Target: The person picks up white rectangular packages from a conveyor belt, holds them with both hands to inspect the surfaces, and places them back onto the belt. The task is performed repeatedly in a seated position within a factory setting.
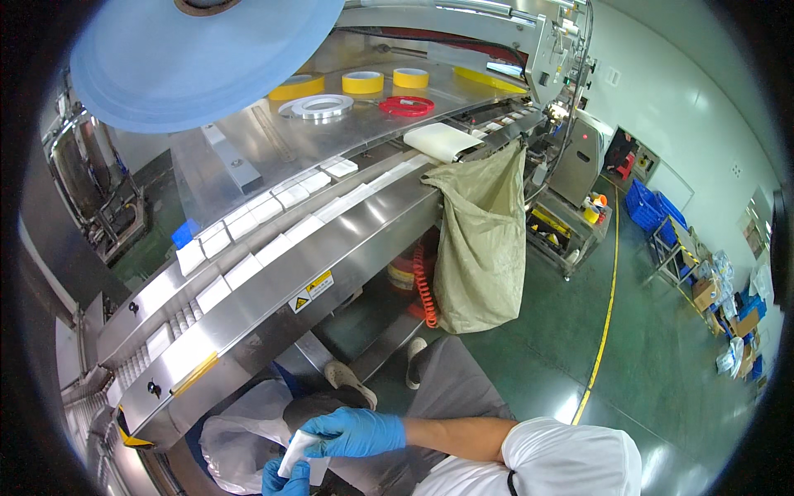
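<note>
Near the bottom edge, both hands wear blue gloves. My right hand (357, 431) is closed round the upper end of a small white packet (297, 454). My left hand (285, 483), partly cut off by the picture's edge, grips the packet's lower end. Just left of them a clear plastic bag (240, 434) lies by my lap. Beyond, a line of white packets (273, 249) runs along a steel conveyor (248, 331). A second row of white packets (241, 223) lies side by side on the ledge behind it.
A large pale blue roll (190, 66) hangs at upper left. Yellow tape rolls (362, 83) and a red ring (406, 106) lie on the steel table (322, 136). An olive sack (480, 248) hangs from the conveyor, beside a coiled red hose (423, 285). Blue crates (649, 205) stand at right.
</note>
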Tool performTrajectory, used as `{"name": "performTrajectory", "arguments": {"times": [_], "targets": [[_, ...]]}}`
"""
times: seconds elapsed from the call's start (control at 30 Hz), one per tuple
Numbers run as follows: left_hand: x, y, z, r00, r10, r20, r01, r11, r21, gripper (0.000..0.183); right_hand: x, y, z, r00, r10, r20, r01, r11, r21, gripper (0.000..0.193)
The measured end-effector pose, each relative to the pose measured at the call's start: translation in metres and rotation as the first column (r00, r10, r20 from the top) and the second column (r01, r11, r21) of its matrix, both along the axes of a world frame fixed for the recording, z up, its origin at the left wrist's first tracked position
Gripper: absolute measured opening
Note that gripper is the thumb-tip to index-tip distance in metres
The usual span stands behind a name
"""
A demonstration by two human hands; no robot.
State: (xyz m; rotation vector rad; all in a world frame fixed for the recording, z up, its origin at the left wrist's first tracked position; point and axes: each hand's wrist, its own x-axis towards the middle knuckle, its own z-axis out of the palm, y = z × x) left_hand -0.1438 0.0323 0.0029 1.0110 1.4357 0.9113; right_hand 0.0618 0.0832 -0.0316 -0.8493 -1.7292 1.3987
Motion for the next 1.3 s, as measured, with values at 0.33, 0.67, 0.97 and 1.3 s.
{"name": "performTrajectory", "arguments": {"times": [0.33, 0.67, 0.97, 1.3], "targets": [[-0.003, -0.004, -0.009, 0.999, 0.027, 0.018, -0.028, 0.999, 0.035, 0.012, 0.0, 0.005, -0.006, 0.997, 0.061, 0.052, -0.057, 0.996, -0.074, 0.035], [-0.005, -0.002, -0.022, 0.969, 0.111, 0.223, -0.111, 0.994, -0.013, 0.023, 0.001, 0.003, -0.005, 0.991, -0.006, 0.133, 0.024, 0.991, -0.131, 0.039], [-0.006, 0.0, -0.021, 0.933, 0.069, 0.353, -0.038, 0.995, -0.095, 0.025, 0.0, 0.0, 0.001, 0.994, -0.095, -0.047, 0.066, 0.901, -0.429, 0.036], [-0.011, 0.0, -0.02, 0.915, 0.052, 0.4, -0.006, 0.993, -0.115, 0.027, -0.005, 0.002, 0.006, 0.983, -0.174, -0.055, 0.116, 0.829, -0.547, 0.027]]}}
